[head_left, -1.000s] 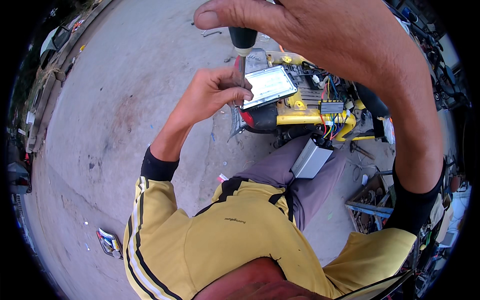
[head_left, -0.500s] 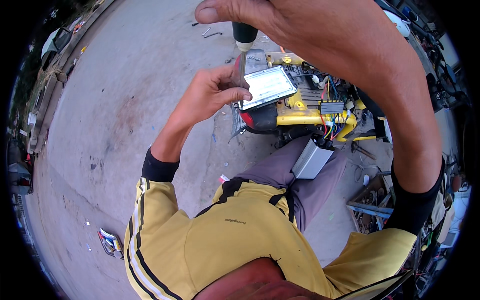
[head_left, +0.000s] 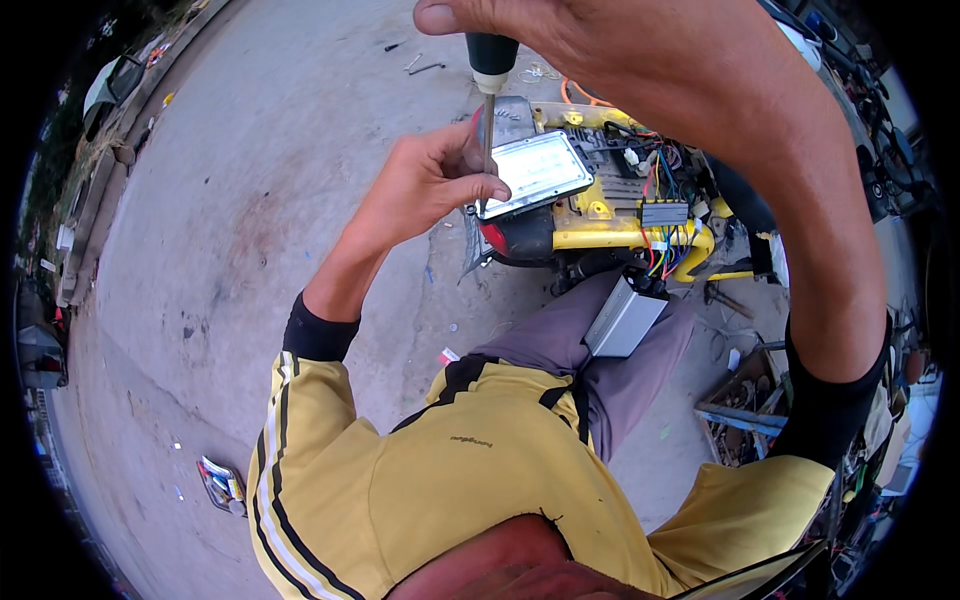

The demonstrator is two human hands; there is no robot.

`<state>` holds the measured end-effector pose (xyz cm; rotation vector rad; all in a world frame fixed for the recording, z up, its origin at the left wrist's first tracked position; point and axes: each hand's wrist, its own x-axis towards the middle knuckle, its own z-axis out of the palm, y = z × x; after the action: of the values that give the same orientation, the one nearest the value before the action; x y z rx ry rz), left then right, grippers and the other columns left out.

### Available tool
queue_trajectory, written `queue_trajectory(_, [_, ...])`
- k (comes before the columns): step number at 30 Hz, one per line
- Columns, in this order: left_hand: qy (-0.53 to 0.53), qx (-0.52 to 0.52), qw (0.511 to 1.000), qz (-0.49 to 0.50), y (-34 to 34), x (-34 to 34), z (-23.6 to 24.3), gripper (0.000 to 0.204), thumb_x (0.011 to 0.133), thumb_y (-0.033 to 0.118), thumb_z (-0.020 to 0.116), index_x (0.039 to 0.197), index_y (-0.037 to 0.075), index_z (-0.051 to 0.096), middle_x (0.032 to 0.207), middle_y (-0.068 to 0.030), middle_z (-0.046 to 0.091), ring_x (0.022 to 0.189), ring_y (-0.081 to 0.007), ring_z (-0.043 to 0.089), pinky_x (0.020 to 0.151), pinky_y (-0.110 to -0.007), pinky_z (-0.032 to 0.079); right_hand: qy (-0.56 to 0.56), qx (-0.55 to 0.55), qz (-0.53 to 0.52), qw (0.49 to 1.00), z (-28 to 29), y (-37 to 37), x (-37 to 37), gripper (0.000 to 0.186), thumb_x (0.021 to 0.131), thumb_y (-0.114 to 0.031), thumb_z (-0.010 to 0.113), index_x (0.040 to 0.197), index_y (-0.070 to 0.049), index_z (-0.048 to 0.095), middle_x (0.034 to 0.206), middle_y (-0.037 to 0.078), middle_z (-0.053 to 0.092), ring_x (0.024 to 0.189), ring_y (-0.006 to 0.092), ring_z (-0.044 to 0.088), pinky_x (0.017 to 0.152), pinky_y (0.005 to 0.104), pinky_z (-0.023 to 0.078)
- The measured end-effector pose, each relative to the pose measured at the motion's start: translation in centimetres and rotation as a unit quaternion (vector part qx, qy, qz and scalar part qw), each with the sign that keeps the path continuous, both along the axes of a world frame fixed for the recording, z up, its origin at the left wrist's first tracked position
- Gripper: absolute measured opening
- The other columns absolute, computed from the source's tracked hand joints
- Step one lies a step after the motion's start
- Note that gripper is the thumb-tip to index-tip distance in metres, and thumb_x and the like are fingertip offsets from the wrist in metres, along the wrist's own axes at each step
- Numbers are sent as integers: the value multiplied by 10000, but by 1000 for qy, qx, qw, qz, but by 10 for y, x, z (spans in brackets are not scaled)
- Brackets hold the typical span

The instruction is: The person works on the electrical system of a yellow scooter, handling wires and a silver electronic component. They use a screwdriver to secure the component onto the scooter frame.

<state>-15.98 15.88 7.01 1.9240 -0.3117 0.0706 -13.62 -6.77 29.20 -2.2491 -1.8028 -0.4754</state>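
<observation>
My right hand [head_left: 590,40] grips the dark green handle of a screwdriver [head_left: 489,115] at the top; its fingers are partly out of the picture. The shaft points straight down to the left corner of a flat rectangular box [head_left: 543,172] with a shiny silver face and dark rim. At that corner my left hand [head_left: 430,185] is closed, thumb and fingers pinching around the lower shaft, with the thumb over the box edge. The box rests on the tail of a yellow vehicle frame [head_left: 600,241]. Whatever the tip touches is too small to make out.
A silver finned box [head_left: 627,318] lies on my thigh, joined to coloured wires. A smaller grey module [head_left: 663,214] sits among wires on the frame. A hammer [head_left: 728,300] and a tool crate [head_left: 740,410] are at the right. Wrenches [head_left: 428,68] lie on the ground beyond.
My right hand and the screwdriver handle have shifted slightly. The left thumb has edged a little to the right. The box has stayed in place.
</observation>
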Motion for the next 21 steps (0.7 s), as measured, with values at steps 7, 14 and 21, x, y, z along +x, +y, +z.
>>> queue_trajectory(7, [23, -66, 997, -28, -2, -5, 11, 206, 886, 79, 832, 1025, -8, 708, 815, -22, 709, 746, -63, 622, 669, -256, 512, 28, 37, 23, 999, -1, -4, -3, 209, 1002, -79, 553, 1145, 72, 573, 1023, 222, 613, 1001, 373, 612, 902, 442, 503])
queue_trajectory(14, [-10, -21, 999, 26, 4, -6, -3, 223, 866, 54, 841, 1027, -13, 702, 856, -19, 710, 780, -65, 636, 686, -258, 518, 2, 44, -15, 999, -10, 13, -7, 174, 1009, -76, 561, 1105, 69, 565, 1037, 217, 592, 980, 359, 597, 901, 436, 499])
queue_trajectory(21, [-76, 240, 968, -15, -2, -6, -7, 205, 848, 50, 814, 993, -13, 683, 982, -86, 647, 875, -223, 664, 734, -383, 525, 100, 22, -65, 993, 12, -12, -2, 157, 992, -71, 573, 1085, 55, 565, 1037, 211, 580, 942, 329, 587, 851, 410, 487])
